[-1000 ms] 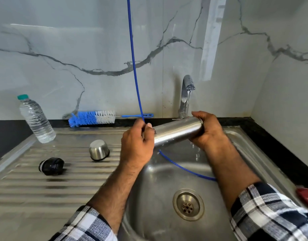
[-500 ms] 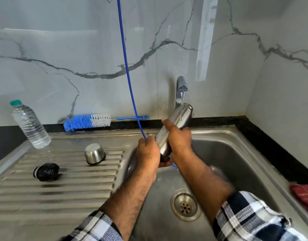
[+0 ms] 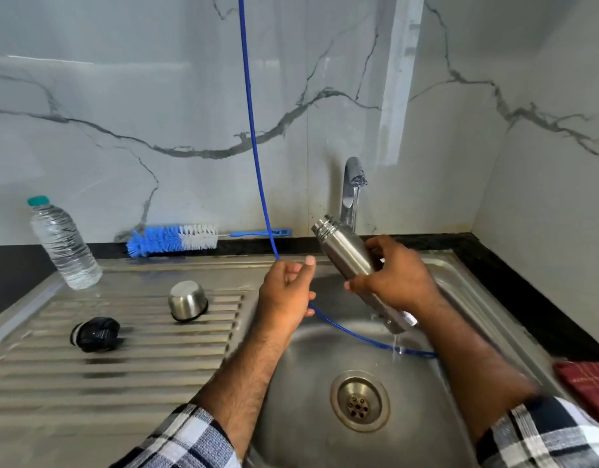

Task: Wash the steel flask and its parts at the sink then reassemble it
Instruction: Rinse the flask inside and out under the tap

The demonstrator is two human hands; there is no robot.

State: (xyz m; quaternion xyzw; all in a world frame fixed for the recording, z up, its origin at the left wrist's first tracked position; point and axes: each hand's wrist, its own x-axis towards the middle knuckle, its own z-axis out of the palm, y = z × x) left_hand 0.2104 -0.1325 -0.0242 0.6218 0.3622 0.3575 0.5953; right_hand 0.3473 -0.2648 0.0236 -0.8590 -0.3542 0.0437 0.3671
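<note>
Right hand (image 3: 394, 282) fingers curled around flask (image 3: 350, 261), mouth tilted up by tap (image 3: 354, 184) over sink (image 3: 460, 275) so water drains; left hand (image 3: 286, 292) loosely curled, seemingly holding nothing, cup (image 3: 187, 300) and stopper (image 3: 95, 334) drying on drainboard (image 3: 122, 383).

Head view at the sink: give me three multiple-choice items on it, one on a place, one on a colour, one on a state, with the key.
1. Where does the steel cup sit?
A. upside down on the ribbed drainboard
B. in the basin
C. on the tap

2. What colour are the brush bristles?
A. red and yellow
B. blue and white
C. all black

3. How is the flask held?
A. lying flat in the basin
B. by the left hand alone
C. tilted, open mouth up near the tap, in the right hand

Key: 1 A, its rim is down on the ridges; 2 B, blue tip, white next to the handle; 3 C, the right hand grips its body and the left is off it.
</note>
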